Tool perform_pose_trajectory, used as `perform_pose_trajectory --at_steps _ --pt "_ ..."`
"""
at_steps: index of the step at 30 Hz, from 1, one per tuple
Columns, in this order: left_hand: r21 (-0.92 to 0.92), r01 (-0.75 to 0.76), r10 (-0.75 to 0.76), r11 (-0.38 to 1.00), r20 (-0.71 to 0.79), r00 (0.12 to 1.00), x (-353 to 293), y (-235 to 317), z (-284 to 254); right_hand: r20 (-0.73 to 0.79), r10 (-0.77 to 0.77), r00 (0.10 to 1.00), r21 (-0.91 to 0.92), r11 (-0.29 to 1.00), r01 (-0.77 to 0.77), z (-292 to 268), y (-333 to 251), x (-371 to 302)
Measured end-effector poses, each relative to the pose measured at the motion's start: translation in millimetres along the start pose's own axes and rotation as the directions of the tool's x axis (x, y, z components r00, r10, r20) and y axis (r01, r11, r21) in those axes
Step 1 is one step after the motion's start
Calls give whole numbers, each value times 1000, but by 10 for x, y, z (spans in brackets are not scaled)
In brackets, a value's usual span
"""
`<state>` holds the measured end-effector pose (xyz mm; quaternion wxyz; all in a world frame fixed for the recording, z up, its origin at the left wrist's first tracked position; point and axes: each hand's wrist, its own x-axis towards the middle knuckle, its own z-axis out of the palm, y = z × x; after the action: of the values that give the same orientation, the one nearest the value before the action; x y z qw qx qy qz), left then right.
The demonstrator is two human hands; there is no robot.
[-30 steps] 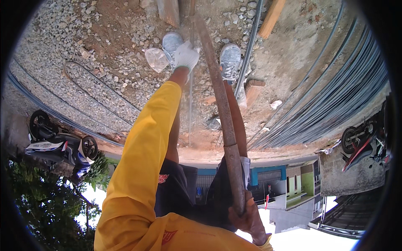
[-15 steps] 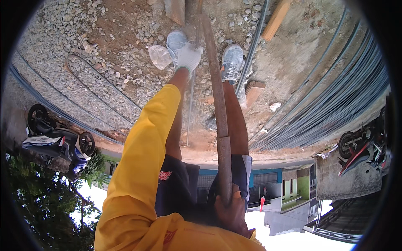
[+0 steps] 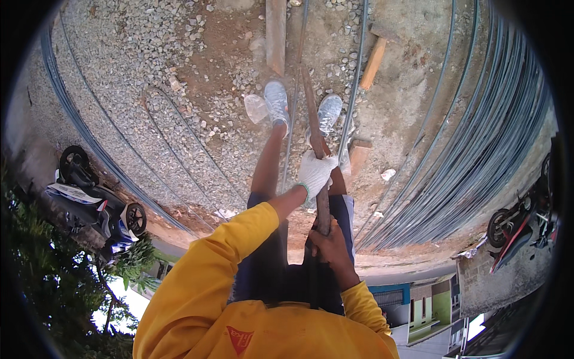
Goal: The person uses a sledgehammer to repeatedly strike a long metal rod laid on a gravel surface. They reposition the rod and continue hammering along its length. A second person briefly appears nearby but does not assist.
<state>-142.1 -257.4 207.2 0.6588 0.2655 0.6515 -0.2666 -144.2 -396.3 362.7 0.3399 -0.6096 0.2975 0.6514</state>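
A long rusty metal pipe (image 3: 313, 113) runs from close to my body out between my shoes. White-gloved, my left hand (image 3: 317, 172) is closed round its middle. My bare right hand (image 3: 332, 244) grips the near end, by my thigh. The pipe's far tip meets or overlaps a thin steel rod (image 3: 303, 36) on the ground; whether they are joined I cannot tell. Another rebar (image 3: 289, 149) lies lengthwise between my legs, left of the pipe.
Wooden blocks (image 3: 373, 63) and a plank (image 3: 275, 36) lie around my feet. Many long rebars (image 3: 478, 155) bundle at right; a bent bar (image 3: 179, 119) crosses gravel at left. A clear plastic bag (image 3: 256, 108) touches my left shoe. Motorbikes (image 3: 98, 200) stand on both sides.
My left hand has left the thin rod by my left shoe and come back onto the pipe. The pipe's near end and my right hand have shifted up in the picture.
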Motion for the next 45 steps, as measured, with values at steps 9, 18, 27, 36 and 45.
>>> perform_pose_trajectory --at_steps 9,18,27,36,45 --pt "-42 -86 83 995 -73 994 189 -237 298 4 -8 1000 -98 995 9 -331 -11 39" --pt "-46 -108 104 993 -81 991 235 -271 286 -50 -16 999 -246 969 3 -354 146 139" --pt "140 -126 137 982 -71 988 199 -233 -40 -212 -151 966 -537 843 14 158 403 241" --pt "92 -207 219 974 -139 966 263 -370 20 -272 -132 953 -566 823 -47 147 366 262" --pt "-2 -137 136 991 -71 988 110 -221 -11 -258 -252 933 -607 793 46 148 393 222"
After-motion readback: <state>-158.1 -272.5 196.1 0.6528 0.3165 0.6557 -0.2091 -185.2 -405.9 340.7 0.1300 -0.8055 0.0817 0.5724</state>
